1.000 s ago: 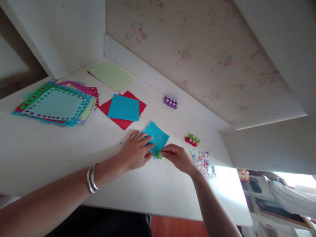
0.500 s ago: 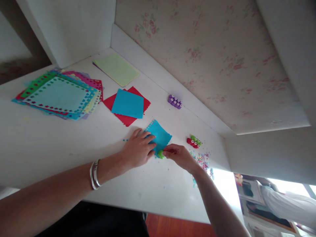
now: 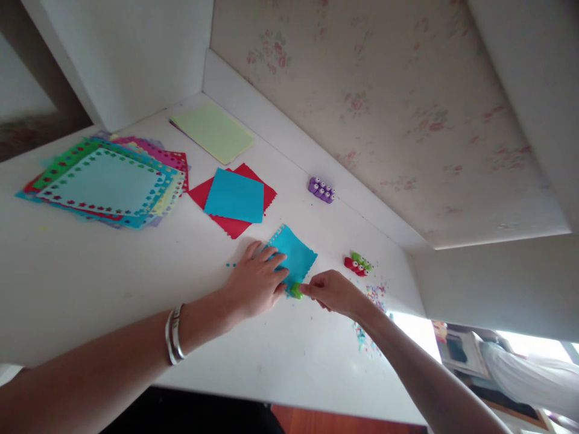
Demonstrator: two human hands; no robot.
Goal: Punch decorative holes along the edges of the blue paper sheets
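Observation:
My left hand lies flat with fingers spread, its fingertips pressing the left side of a blue sheet of paper. Small punched holes run along the upper left edge of that sheet. At its lower corner sits a small bright green craft punch. My right hand grips this punch from the right, the thumb on it and the other fingers curled. Part of the punch is hidden by the fingers.
Left are a stack of punched coloured sheets and a blue sheet on a red one. Pale green paper lies behind. Purple punches, red and green punches and confetti are to the right.
My right hand's wrist and forearm have shifted slightly, with the thumb now stretched straighter against the green punch. My left hand stays on the sheet. The whole view has tilted a little.

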